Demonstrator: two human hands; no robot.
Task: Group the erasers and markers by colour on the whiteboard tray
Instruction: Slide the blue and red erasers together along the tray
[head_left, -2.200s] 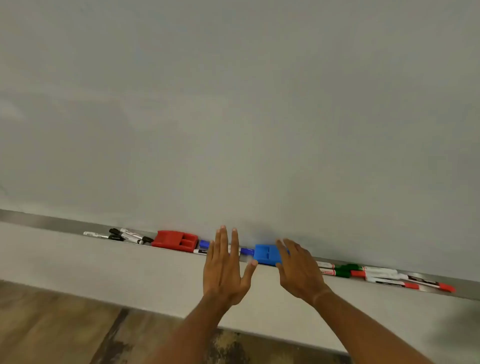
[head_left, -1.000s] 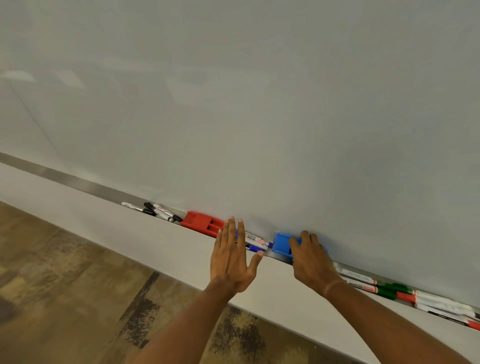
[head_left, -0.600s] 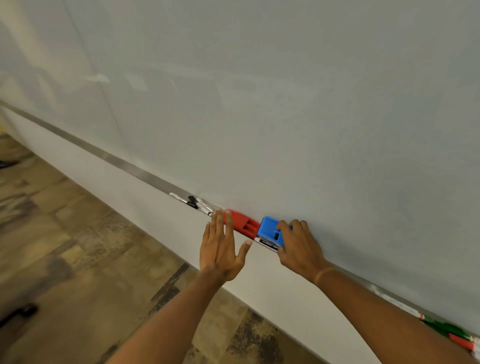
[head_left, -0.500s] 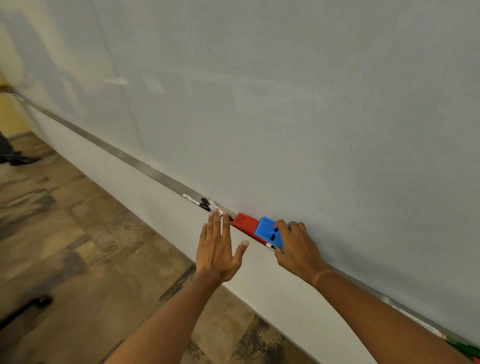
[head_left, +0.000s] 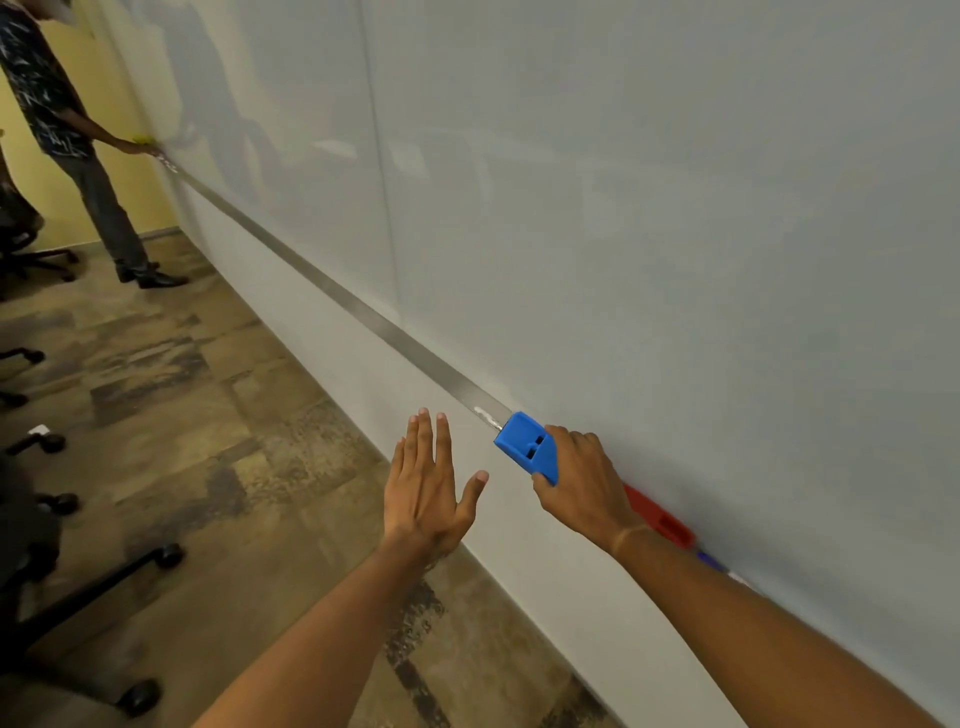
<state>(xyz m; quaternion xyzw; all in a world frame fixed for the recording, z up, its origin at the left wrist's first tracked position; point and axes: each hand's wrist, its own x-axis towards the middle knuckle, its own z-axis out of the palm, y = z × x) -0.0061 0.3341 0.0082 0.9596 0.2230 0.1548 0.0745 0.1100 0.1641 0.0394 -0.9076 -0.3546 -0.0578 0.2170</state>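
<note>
My right hand (head_left: 582, 488) grips a blue eraser (head_left: 527, 446) over the metal whiteboard tray (head_left: 358, 312). The eraser sits left of the red eraser (head_left: 658, 515), which lies on the tray behind my right wrist. A blue marker (head_left: 710, 561) shows just past the red eraser. A white marker tip (head_left: 487, 414) pokes out from behind the blue eraser; the other markers there are hidden. My left hand (head_left: 428, 486) hovers flat with spread fingers in front of the wall below the tray, holding nothing.
The whiteboard (head_left: 623, 208) fills the wall above the tray. Another person (head_left: 67, 130) stands at the tray's far left end. Office chair bases (head_left: 93, 597) stand on the floor at the left.
My right hand has carried the blue eraser leftward along the tray, past the red eraser, which now lies to its right. The view has swung left, and my left hand moved along.
</note>
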